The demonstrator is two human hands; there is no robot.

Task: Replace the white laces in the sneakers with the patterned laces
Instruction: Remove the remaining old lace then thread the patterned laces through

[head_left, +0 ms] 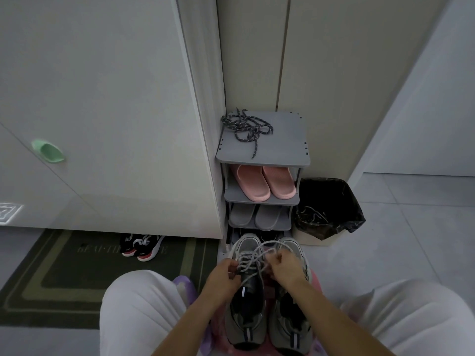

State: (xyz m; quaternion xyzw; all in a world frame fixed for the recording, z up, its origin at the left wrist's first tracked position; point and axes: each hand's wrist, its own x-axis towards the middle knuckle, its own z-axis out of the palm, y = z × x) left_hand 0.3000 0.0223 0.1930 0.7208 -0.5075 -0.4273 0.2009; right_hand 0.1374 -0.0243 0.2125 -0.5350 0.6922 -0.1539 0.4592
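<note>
In front of the shoe rack [282, 142], the left hand [223, 273] and right hand [285, 269] pinch the white laces [253, 255] on the sneakers [290, 323] with curled fingers. The patterned laces [244, 127] lie on top of the rack, and pink slippers [264, 182] sit inside it.

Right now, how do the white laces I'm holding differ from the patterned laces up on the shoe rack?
The white laces are pale; the patterned laces are dark with light flecks. The white laces are threaded in a sneaker; the patterned laces lie on the grey shoe rack's top shelf. The left hand and right hand pinch the white laces; the patterned laces lie untouched in a loose tangle. Both look like round cord.
</note>
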